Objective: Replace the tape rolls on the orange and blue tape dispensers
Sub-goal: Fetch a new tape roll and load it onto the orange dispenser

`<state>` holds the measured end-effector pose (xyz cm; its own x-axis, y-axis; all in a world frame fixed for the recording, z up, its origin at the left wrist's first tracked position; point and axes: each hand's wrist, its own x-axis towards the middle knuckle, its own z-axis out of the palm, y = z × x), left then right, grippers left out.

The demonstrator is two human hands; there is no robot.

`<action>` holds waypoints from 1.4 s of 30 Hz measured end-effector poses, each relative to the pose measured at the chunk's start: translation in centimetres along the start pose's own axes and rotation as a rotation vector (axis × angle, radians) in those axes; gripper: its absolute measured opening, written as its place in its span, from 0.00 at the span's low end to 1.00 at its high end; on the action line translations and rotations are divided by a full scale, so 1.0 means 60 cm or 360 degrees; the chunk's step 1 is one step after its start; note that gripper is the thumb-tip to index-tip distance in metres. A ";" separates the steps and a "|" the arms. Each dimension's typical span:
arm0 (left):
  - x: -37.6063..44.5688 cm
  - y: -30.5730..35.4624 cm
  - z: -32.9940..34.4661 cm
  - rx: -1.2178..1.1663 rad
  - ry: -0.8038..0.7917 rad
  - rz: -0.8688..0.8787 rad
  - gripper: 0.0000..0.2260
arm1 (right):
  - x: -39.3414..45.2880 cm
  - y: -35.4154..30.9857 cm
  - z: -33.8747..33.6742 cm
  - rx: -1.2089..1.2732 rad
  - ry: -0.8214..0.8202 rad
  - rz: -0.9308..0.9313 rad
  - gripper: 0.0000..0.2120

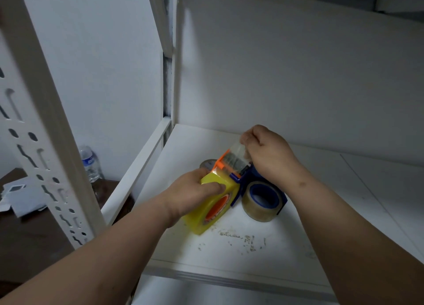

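— Scuffed and bare, the front edge of the white shelf sits closest; what are your hands doing behind it?

— Your left hand is clamped around the yellow tape roll seated on the orange dispenser, tilted near the shelf's middle. Your right hand, closed in a pinch, holds the loose end of clear tape drawn up over the dispenser's front.

— Which step is that?

— By the look of it, threading the new roll on the orange one. The blue dispenser lies just beside it, under your right wrist, touching a clear tape roll with a blue core.

— And next?

— Probably lay that tape flat across the cutter edge, keeping it straight, while your left steadies the body. Whether the blue one is finished, you cannot tell from here.
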<state>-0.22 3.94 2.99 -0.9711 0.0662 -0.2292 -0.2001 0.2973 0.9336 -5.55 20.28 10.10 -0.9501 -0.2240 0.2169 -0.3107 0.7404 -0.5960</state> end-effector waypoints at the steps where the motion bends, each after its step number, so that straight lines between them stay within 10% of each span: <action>1: -0.001 -0.003 0.000 -0.0012 -0.0001 0.0004 0.15 | -0.002 -0.002 -0.001 0.0064 -0.0007 0.0051 0.17; 24: -0.008 -0.012 0.018 0.0380 0.0424 0.0318 0.23 | -0.025 -0.022 -0.019 -0.0286 0.0356 -0.0335 0.09; 32: -0.025 -0.014 -0.008 0.0396 0.0003 0.0241 0.21 | -0.029 -0.025 -0.022 -0.0320 0.0299 -0.0328 0.10; 42: -0.024 -0.022 -0.007 0.0544 0.0202 0.0296 0.16 | -0.033 -0.029 -0.019 -0.0237 0.0224 -0.0278 0.09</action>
<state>1.40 3.07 2.19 -0.9993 0.0369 -0.0095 0.0142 0.5923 0.8056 -3.07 20.17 11.61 -0.8661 -0.2741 0.4180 -0.4524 0.7856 -0.4221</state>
